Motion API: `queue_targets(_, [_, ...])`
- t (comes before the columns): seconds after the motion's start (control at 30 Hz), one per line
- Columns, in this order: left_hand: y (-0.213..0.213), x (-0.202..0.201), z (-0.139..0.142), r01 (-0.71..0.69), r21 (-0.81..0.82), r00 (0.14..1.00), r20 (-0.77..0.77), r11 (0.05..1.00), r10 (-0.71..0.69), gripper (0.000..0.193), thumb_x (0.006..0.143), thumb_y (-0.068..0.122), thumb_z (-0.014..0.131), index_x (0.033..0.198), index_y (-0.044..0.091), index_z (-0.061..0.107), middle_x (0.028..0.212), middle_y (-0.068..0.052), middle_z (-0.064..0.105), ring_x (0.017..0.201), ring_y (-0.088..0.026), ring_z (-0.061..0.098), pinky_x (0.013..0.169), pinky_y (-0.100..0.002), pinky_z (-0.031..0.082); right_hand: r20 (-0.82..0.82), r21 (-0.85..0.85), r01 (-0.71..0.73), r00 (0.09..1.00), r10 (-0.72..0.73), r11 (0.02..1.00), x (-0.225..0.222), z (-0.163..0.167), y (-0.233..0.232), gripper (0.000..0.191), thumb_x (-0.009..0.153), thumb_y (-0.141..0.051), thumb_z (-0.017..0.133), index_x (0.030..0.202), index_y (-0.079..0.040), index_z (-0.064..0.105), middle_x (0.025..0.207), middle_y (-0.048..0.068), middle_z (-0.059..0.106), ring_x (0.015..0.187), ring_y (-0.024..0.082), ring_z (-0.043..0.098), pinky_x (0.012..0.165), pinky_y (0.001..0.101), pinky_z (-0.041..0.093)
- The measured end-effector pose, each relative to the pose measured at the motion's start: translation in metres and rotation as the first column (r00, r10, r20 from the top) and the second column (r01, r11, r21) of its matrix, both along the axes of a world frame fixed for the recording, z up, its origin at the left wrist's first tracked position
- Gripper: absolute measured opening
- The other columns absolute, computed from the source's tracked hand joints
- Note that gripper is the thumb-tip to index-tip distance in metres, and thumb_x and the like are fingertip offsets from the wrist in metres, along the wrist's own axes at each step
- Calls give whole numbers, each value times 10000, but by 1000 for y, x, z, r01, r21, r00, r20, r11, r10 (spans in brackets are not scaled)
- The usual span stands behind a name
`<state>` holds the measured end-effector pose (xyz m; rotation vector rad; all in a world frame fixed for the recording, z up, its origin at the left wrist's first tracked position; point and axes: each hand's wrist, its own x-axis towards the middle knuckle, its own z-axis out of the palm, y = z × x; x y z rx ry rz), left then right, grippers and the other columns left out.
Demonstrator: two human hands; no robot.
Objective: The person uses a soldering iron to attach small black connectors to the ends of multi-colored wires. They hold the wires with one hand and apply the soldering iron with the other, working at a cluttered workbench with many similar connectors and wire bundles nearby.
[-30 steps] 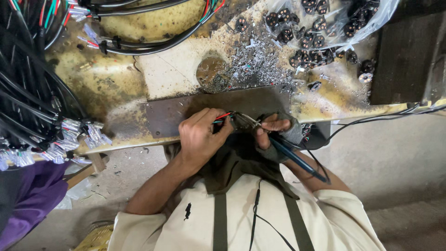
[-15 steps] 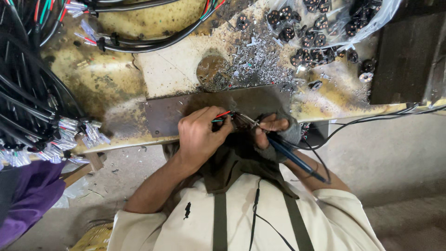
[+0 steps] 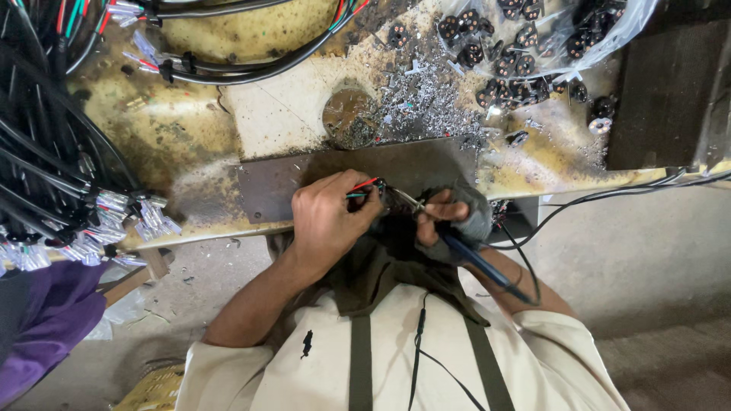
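The left hand point(image 3: 326, 222) pinches a small black connector point(image 3: 381, 195) with red and green wires at its fingertips, over the dark metal plate point(image 3: 304, 183). The right hand point(image 3: 449, 221), in a grey fingerless glove, grips a blue-handled soldering iron point(image 3: 476, 262), its tip touching the connector just beside the left fingers.
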<state>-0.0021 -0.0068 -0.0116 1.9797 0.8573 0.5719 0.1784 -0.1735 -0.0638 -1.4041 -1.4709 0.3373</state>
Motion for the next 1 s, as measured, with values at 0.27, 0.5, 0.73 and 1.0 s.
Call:
queue_targets(0.27, [0,0,-1,7,10,1000,-4,1000,-7,139,806,115,800,869,40,702,765,-112,691,658,-289,687,595,-400,527,94,99,-58,994,49,993,-3,-19,-5,282,908,-108,743,1109,-106,545,831,55,632,652,201,658,594,336,531])
queue_targets(0.5, [0,1,-1,-11,-11,1000,-25,1000,11,121,804,119,798,835,50,703,740,-100,689,625,-266,685,575,-387,529,-165,-59,82,982,-91,995,-8,-11,-12,266,894,-71,751,1090,-120,578,847,37,660,722,154,681,639,277,546])
queue_targets(0.73, [0,1,-2,-22,17,1000,-9,1000,22,125,807,111,799,851,45,702,746,-99,688,640,-269,685,584,-384,525,-38,-155,188,980,-196,970,-11,7,-7,269,936,-100,828,1122,-96,634,996,58,667,804,132,662,705,249,525])
queue_targets(1.0, [0,2,-2,-31,-26,999,-23,999,30,131,803,132,802,847,53,706,740,-86,692,606,-247,677,556,-372,520,162,-529,93,987,-6,843,-16,46,5,261,857,-131,811,1099,-209,756,919,73,664,754,235,642,669,330,530])
